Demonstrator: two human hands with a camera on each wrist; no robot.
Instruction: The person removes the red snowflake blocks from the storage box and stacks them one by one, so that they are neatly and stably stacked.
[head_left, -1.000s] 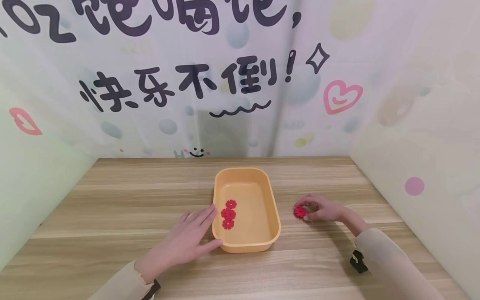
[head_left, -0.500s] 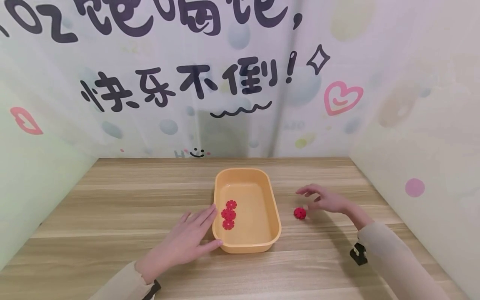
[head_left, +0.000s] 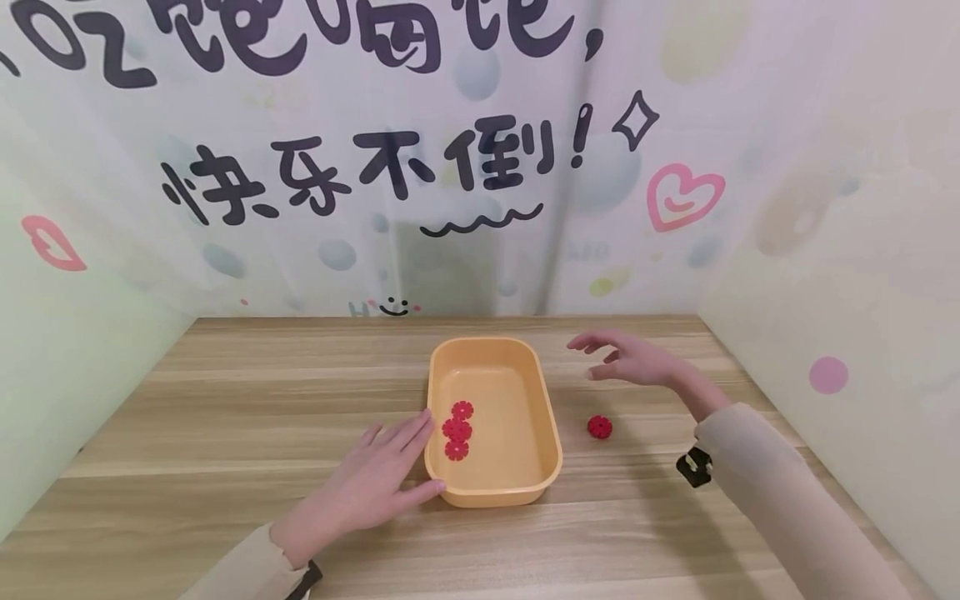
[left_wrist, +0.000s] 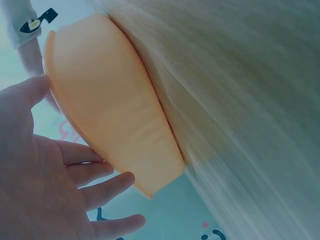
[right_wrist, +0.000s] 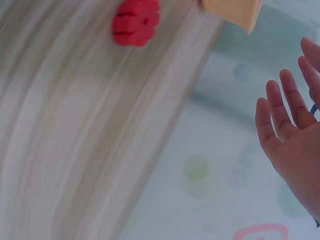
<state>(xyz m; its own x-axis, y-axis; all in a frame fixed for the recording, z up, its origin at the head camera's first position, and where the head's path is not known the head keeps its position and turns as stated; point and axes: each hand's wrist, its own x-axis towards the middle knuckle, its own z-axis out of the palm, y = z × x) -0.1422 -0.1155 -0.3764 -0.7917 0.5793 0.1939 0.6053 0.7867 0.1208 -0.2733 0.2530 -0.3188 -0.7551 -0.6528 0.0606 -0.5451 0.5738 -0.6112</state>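
An orange rectangular tray [head_left: 517,498] stands on the table, with several red flower-shaped discs [head_left: 457,429] lying along the left side of its floor. My left hand [head_left: 367,479] rests its fingertips and thumb on the tray's left rim, fingers extended; the left wrist view shows the same hand [left_wrist: 65,175] against the tray's side [left_wrist: 110,100]. To the right of the tray, a small stack of red notched discs [head_left: 600,427] sits on the wood. Above and behind that stack hovers my right hand [head_left: 633,358], its fingers loosely bent and holding nothing. The right wrist view shows the stacked discs [right_wrist: 136,22] apart from the hand [right_wrist: 295,125].
The wood-grain table [head_left: 262,400] ends at a printed cloth backdrop [head_left: 337,267] with black lettering. Pale walls stand at the left and right [head_left: 862,292]. Black wrist bands show at both sleeves.
My right hand has let go of the red disc stack, lifted off it and moved away toward the back. The stack stays in place. My left hand and the tray have not moved.
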